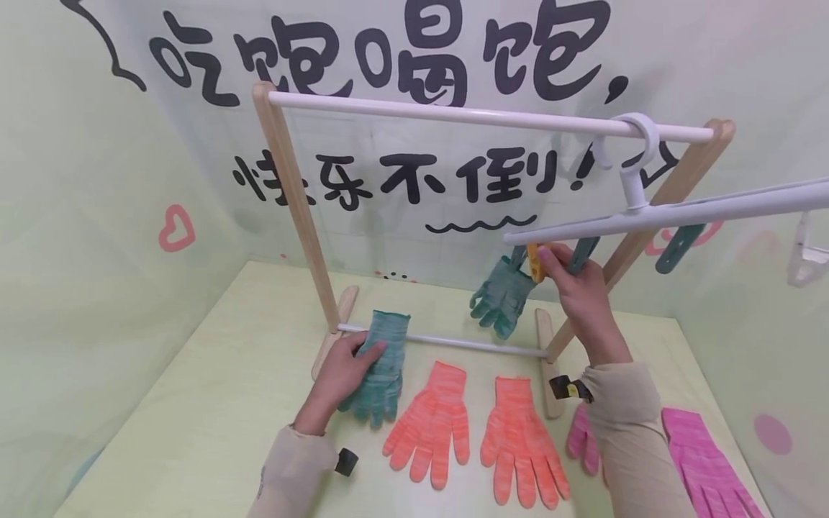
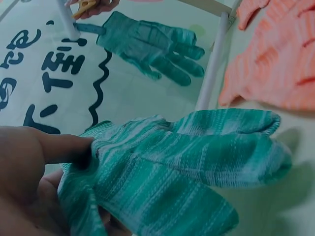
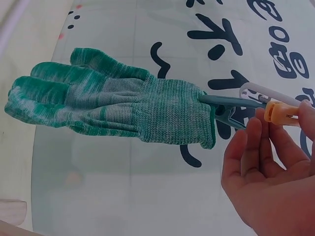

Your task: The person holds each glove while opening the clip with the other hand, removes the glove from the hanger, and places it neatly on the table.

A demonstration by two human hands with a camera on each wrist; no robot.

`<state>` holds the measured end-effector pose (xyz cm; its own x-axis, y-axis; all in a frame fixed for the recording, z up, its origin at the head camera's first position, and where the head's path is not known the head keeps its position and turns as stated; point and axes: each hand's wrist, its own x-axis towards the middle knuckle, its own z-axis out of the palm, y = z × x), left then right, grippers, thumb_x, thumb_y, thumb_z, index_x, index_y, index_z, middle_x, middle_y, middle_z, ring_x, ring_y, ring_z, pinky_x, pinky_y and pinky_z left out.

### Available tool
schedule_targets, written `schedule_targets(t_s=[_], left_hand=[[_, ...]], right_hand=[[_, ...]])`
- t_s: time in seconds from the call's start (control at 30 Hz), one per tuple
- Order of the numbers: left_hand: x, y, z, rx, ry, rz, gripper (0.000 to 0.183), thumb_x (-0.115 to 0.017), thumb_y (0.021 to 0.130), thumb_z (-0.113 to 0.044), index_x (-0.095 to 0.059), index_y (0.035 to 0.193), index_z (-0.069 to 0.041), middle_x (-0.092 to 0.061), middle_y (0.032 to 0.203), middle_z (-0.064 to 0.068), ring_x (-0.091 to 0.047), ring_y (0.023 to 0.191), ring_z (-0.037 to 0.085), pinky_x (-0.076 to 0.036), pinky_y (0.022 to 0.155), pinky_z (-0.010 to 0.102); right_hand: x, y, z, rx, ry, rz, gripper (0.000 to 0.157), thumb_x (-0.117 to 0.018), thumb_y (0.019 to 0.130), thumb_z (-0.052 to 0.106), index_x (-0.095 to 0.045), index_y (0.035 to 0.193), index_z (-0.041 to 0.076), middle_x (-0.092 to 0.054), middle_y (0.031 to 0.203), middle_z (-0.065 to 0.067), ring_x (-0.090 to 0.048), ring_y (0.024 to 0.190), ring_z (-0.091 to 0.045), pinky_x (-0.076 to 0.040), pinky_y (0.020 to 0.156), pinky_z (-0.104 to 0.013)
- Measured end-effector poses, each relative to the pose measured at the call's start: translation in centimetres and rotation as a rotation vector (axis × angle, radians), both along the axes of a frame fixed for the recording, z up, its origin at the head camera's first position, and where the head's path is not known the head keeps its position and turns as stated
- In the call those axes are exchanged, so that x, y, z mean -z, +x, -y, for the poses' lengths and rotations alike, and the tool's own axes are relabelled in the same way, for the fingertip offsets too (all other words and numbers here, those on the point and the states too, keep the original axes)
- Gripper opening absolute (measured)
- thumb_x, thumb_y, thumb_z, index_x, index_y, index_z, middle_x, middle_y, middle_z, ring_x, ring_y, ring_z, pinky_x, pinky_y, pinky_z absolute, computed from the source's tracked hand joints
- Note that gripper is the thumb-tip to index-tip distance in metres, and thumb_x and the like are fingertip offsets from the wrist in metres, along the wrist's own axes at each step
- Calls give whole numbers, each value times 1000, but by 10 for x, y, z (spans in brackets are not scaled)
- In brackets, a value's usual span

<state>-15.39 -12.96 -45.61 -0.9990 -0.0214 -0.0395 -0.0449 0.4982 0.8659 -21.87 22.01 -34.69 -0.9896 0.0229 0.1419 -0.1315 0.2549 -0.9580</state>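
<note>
My left hand grips a green striped knit glove near its cuff, thumb on top, its fingers pointing down. A second green glove hangs by its cuff from a dark green clothespin under a white hanger. Close beside that clothespin, my right hand pinches an orange clothespin between thumb and fingers. Another dark green clothespin hangs by the right hand, partly behind the fingers. The hanger's hook loops over the rack's top rod.
Two orange gloves lie flat on the table between my forearms. Pink gloves lie at the right, partly hidden by my right sleeve. Wooden posts hold up the rack. A further dark green clothespin hangs farther right.
</note>
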Motion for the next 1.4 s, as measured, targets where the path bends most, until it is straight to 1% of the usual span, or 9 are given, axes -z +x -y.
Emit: schedule_targets(t_s=[0.17, 0.27, 0.4, 0.47, 0.6, 0.7, 0.77, 1.17, 1.4], left_hand=[[15, 0, 16, 22, -4, 59, 24, -61, 99, -28, -67, 95, -5, -59, 82, 5, -51, 74, 14, -43, 68, 26], [23, 1, 24, 12, -69, 92, 23, -60, 98, -27, -63, 89, -6, -52, 76, 4, -48, 71, 15, -40, 66, 27], [34, 1, 30, -17, -173, 105, 20, -60, 98, -26, -65, 95, -7, -61, 85, 7, -51, 77, 17, -44, 72, 30], [39, 1, 30, -39, -212, 97, 21, -60, 98, -26, -67, 102, -7, -67, 94, 10, -55, 80, 20, -49, 75, 34], [47, 3, 29, -84, -302, 74, 31, -61, 97, -25, -64, 120, -4, -70, 113, 17, -66, 95, 28, -54, 86, 47], [48, 4, 26, -107, -348, 61, 39, -62, 97, -24, -59, 129, -2, -69, 117, 19, -67, 105, 32, -54, 90, 50], [47, 5, 24, -120, -358, 54, 43, -64, 95, -24, -57, 131, 0, -69, 114, 19, -67, 102, 33, -54, 87, 50], [46, 11, 15, -120, -467, 17, 62, -78, 84, -28, -53, 134, -4, -58, 120, 16, -61, 106, 31, -55, 87, 50], [44, 13, 6, -97, -539, -166, 45, -82, 80, -22, -67, 120, -8, -62, 117, 12, -60, 107, 30, -48, 92, 49]], right_hand=[[0, 1, -2, 5, 9, 4, 49, -58, 96, 50, -63, 133, 17, -67, 113, 18, -58, 111, -4, -39, 110, -42], [0, 1, -1, 2, 5, 13, 50, -58, 96, 49, -62, 134, 17, -66, 113, 18, -57, 112, -4, -39, 110, -41], [0, 1, -1, -12, 5, 11, 50, -58, 96, 49, -61, 135, 17, -66, 113, 18, -58, 112, -5, -38, 111, -45], [0, 1, -3, -19, -1, 6, 50, -58, 96, 48, -61, 135, 17, -67, 112, 18, -57, 112, -5, -37, 112, -48], [1, 0, -4, -14, -7, 10, 50, -59, 96, 48, -62, 133, 16, -68, 107, 19, -59, 110, -4, -38, 110, -44], [1, 0, -4, -2, -10, 15, 49, -59, 96, 47, -63, 133, 15, -68, 106, 20, -59, 109, -4, -39, 106, -35], [1, 1, -4, -2, -15, 13, 47, -59, 97, 45, -62, 133, 15, -68, 107, 20, -59, 109, -4, -41, 103, -32], [2, 1, -4, -27, -17, -8, 46, -58, 98, 41, -62, 133, 12, -67, 107, 19, -58, 109, -5, -41, 100, -26], [2, 1, -3, -19, -4, -2, 46, -57, 99, 42, -61, 135, 14, -67, 109, 19, -59, 110, -4, -42, 102, -28]])
